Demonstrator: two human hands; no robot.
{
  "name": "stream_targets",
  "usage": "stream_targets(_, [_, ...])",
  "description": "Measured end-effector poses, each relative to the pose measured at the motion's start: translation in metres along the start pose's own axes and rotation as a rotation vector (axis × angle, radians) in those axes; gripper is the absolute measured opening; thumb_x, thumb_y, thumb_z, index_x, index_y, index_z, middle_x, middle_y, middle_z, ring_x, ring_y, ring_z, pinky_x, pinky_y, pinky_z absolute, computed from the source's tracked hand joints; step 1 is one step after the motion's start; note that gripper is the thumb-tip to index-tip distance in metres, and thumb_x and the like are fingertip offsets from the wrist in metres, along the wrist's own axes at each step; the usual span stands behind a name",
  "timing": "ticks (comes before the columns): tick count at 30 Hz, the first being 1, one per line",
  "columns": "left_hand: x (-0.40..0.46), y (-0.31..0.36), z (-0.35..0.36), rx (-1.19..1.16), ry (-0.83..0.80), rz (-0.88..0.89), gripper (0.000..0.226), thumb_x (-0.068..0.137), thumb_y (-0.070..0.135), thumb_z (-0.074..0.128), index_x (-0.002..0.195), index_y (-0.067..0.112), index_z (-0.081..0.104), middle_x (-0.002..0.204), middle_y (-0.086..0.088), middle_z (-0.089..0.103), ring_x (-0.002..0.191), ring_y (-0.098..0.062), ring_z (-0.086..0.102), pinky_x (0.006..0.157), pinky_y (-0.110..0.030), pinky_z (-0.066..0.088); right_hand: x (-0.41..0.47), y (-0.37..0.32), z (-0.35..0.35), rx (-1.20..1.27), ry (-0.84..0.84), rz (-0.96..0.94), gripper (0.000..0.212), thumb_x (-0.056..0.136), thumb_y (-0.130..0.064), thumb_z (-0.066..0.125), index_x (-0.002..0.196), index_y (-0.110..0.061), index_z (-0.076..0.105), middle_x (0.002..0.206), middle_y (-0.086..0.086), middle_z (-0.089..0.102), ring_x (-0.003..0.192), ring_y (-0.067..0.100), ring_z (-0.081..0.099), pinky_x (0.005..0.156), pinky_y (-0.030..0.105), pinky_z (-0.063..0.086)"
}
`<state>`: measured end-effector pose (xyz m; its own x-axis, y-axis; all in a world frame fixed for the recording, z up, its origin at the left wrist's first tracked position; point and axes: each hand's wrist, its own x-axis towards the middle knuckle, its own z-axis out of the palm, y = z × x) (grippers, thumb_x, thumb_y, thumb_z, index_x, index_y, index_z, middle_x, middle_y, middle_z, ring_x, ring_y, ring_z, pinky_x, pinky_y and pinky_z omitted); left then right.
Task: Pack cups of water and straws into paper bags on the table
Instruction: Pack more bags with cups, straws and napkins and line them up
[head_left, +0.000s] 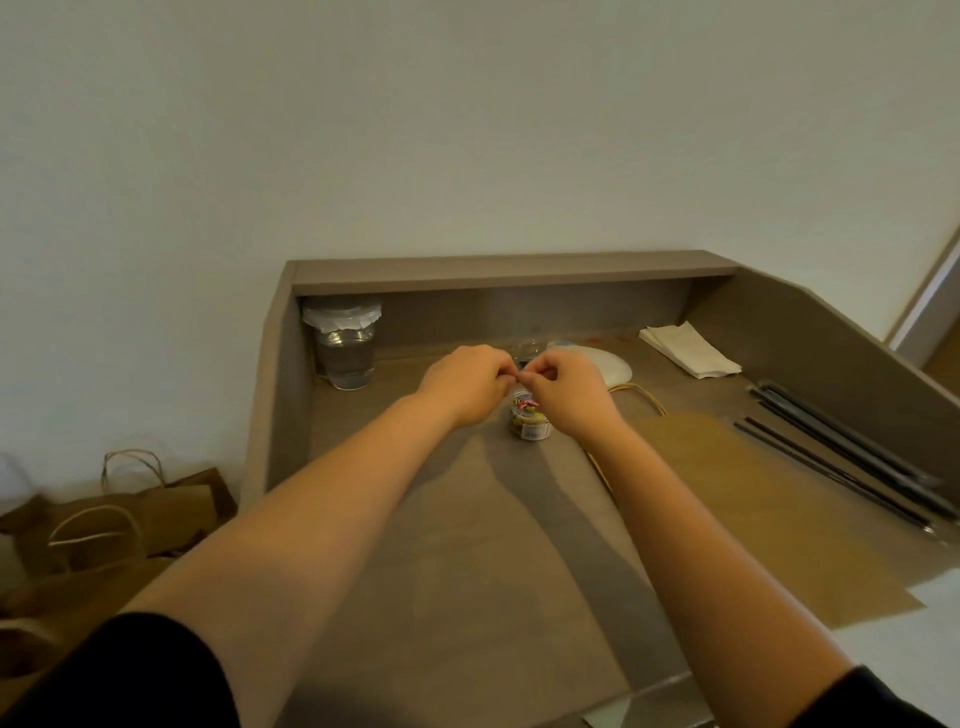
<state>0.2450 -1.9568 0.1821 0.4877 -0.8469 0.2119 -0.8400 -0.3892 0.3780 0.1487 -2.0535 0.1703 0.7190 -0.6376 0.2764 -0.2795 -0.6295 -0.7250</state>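
A person stands at a grey-brown desk (467, 597) with raised side walls and a shelf along the back; every place below is given relative to this desk.

On its right half one flat brown paper bag (753, 519) lies on its side, its cord handle pointing toward the back wall. Off the desk's left side, down on the floor, at least two more paper bags with handles (130, 519) lie in a loose heap; the exact count is unclear. Along the desk's right wall lies a bundle of dark straws (841, 457), roughly five or six, too close together to count surely. In the back left corner stands one clear cup of water (345, 345), its mouth covered with thin plastic film. In the back right corner sits one small stack of white napkins (688, 351). Near the back centre rests one white rounded object (608, 366), not identifiable.

At the desk's centre stands one small clear tub (530, 421) holding small colourful pieces, possibly rubber bands or clips. Just above it, the left hand (465, 384) and right hand (569, 392) meet, fingers curled, fingertips pinched together on something very small between them; what it is cannot be made out.

The step in hand seems to be preparation: drawing a small fastener from the tub, perhaps to secure a cup's cover. No cup or straw appears packed yet. The next move likely calls for opening the flat bag upright, then carrying the cup level so nothing spills.
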Motion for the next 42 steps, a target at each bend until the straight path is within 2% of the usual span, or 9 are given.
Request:
stream_targets(8, [-0.147,-0.007,-0.055,-0.028,0.181,0.064,0.019,0.094,0.026,0.050,0.097,0.020,0.068,0.099,-0.002,0.067,0.092,-0.024,0.059,0.074,-0.034,0.044,-0.121,-0.084,0.022,0.120,0.059,-0.076,0.015,0.090,-0.018,0.059,0.076,-0.022,0.057,0.072,-0.005,0.056,0.070,0.013,0.053,0.070,0.037,0.048])
stream_targets(14, [-0.291,-0.052,-0.081,-0.184,0.248,0.053,0.017,0.092,0.023,0.055,0.099,0.017,0.069,0.083,0.006,0.062,0.077,-0.012,0.056,0.067,-0.022,0.043,-0.237,-0.148,0.082,0.175,0.003,-0.159,0.012,0.091,-0.023,0.056,0.080,-0.028,0.056,0.077,-0.008,0.059,0.071,0.006,0.057,0.060,0.020,0.045])
stream_targets(18, [-0.370,-0.096,-0.070,-0.174,0.196,-0.064,0.019,0.093,0.027,0.056,0.103,0.018,0.068,0.096,0.003,0.067,0.087,-0.011,0.059,0.077,-0.026,0.046,-0.297,-0.162,0.135,0.164,-0.163,-0.162,0.017,0.093,-0.019,0.054,0.077,-0.025,0.051,0.072,-0.007,0.054,0.064,0.004,0.051,0.055,0.016,0.036])
stream_targets(24, [-0.460,-0.188,-0.022,-0.274,0.287,-0.440,0.026,0.095,0.022,0.052,0.120,0.019,0.060,0.107,0.008,0.060,0.097,-0.004,0.054,0.077,-0.012,0.040,-0.355,-0.129,0.218,0.090,-0.516,0.019,0.026,0.095,-0.015,0.051,0.071,-0.025,0.050,0.078,-0.009,0.049,0.066,0.000,0.050,0.055,0.002,0.038])
stream_targets(26, [-0.480,-0.221,-0.006,-0.293,0.302,-0.608,0.033,0.094,0.015,0.053,0.127,0.018,0.054,0.120,0.003,0.058,0.110,-0.011,0.054,0.087,-0.017,0.041,-0.362,-0.110,0.244,0.007,-0.745,0.056,0.024,0.093,-0.009,0.052,0.071,-0.016,0.057,0.081,0.000,0.055,0.074,0.008,0.055,0.067,0.014,0.045])
stream_targets(30, [-0.493,-0.270,0.023,-0.283,0.099,-0.904,0.062,0.090,0.004,0.054,0.146,0.015,0.029,0.144,-0.007,0.038,0.131,-0.025,0.039,0.105,-0.035,0.039,-0.365,-0.088,0.285,-0.132,-1.036,0.051,0.019,0.091,-0.015,0.057,0.074,-0.022,0.060,0.118,0.007,0.051,0.109,0.023,0.053,0.092,0.031,0.045])
stream_targets(33, [-0.486,-0.289,0.033,-0.240,-0.079,-0.893,0.081,0.085,0.003,0.062,0.150,0.017,0.015,0.153,-0.008,0.023,0.140,-0.029,0.024,0.111,-0.042,0.032,-0.361,-0.082,0.314,-0.224,-1.104,-0.010,0.019,0.092,-0.021,0.056,0.075,-0.029,0.055,0.138,0.004,0.035,0.127,0.027,0.040,0.101,0.035,0.039])
stream_targets(38, [-0.462,-0.308,0.035,-0.011,-0.246,-0.809,0.099,0.078,0.029,0.072,0.150,0.020,0.005,0.157,-0.003,0.010,0.144,-0.029,0.005,0.114,-0.053,0.013,-0.335,-0.077,0.342,-0.229,-1.001,-0.092,0.013,0.096,-0.021,0.050,0.084,-0.020,0.056,0.131,0.003,0.039,0.100,0.018,0.052,0.090,0.026,0.042])
stream_targets(42, [-0.448,-0.322,0.039,0.155,-0.253,-0.732,0.098,0.074,0.040,0.074,0.149,0.021,0.014,0.149,-0.008,0.022,0.140,-0.032,0.012,0.113,-0.056,0.008,-0.315,-0.078,0.352,-0.237,-0.978,-0.102,0.011,0.097,-0.018,0.048,0.090,-0.016,0.056,0.108,0.006,0.057,0.090,0.016,0.055,0.083,0.024,0.047])
